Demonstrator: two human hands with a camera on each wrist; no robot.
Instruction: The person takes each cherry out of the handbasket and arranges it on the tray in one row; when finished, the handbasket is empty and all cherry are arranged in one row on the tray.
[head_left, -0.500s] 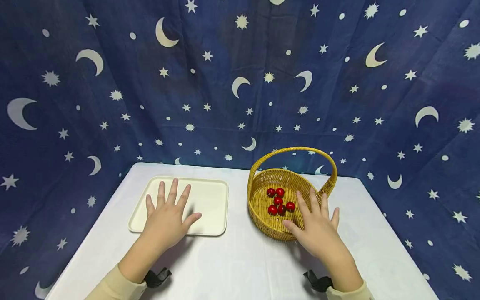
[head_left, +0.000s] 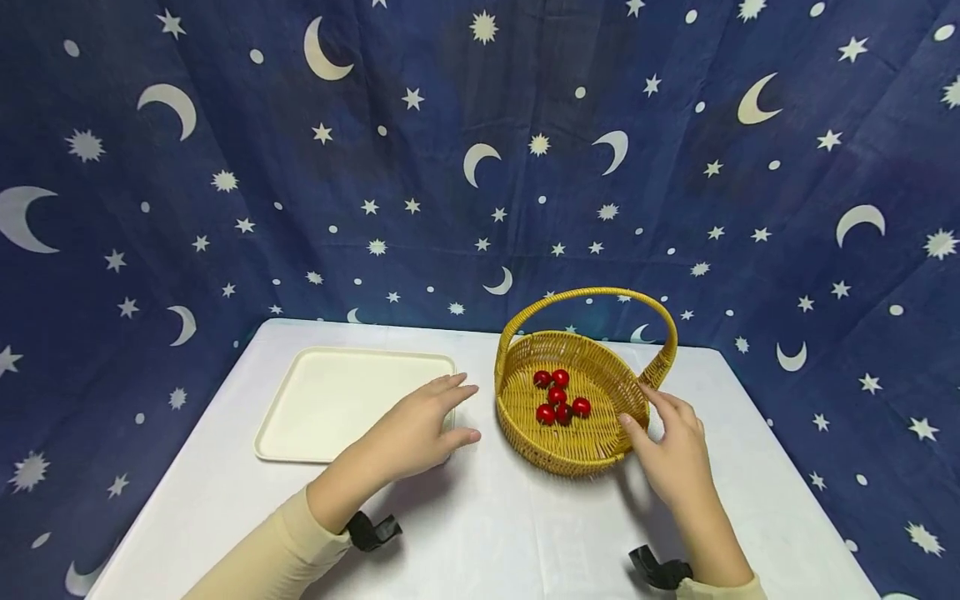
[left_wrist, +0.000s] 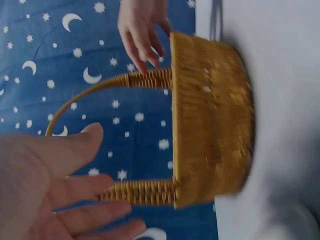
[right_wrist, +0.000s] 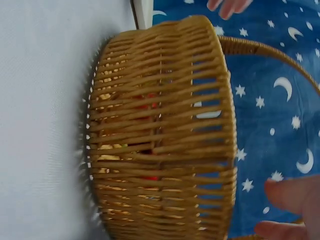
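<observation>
A round yellow wicker basket [head_left: 570,462] with a tall arched handle [head_left: 588,292] stands upright, several red cherries [head_left: 557,397] lying on its bottom. My right hand [head_left: 675,450] is at the basket's right rim, thumb and fingers apart, fingertips right at the foot of the handle. In the left wrist view those fingers are loosely bent by the handle. My left hand [head_left: 416,429] hovers with relaxed, spread fingers between the tray and the basket, its fingertips pointing at the basket's left side. The cream rectangular tray [head_left: 337,400] is partly hidden behind it.
A white cloth covers the table [head_left: 487,542]. Behind and at both sides hangs a dark blue curtain [head_left: 420,167] with moons and stars. A black strap [head_left: 371,531] sits at the left wrist, another black strap [head_left: 660,571] at the right.
My left hand has moved right from over the tray toward the basket. My right hand has shifted right, from over the basket's front to its right rim. Basket, cherries and tray stay in place.
</observation>
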